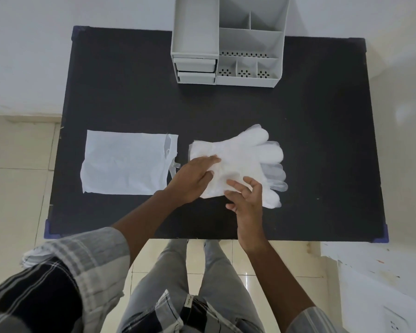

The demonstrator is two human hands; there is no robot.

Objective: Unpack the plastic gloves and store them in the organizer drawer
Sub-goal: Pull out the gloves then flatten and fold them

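Your unpacking looks done: the empty wrapper (127, 164) lies flat just left of your left hand (192, 180), whose flat fingers press the glove stack (245, 155). Your right hand (246, 200) is spread open, fingertips touching its near edge. Both organizer drawers (195, 72), well beyond your fingers, remain closed; storing is left.

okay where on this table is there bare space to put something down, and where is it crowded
Bare table: the wide strip between the organizer and the gloves, the whole right side past the glove fingertips, and the far-left corner beside the organizer. Crowded: the near middle, where the empty bag, gloves, left hand and right hand sit close together.
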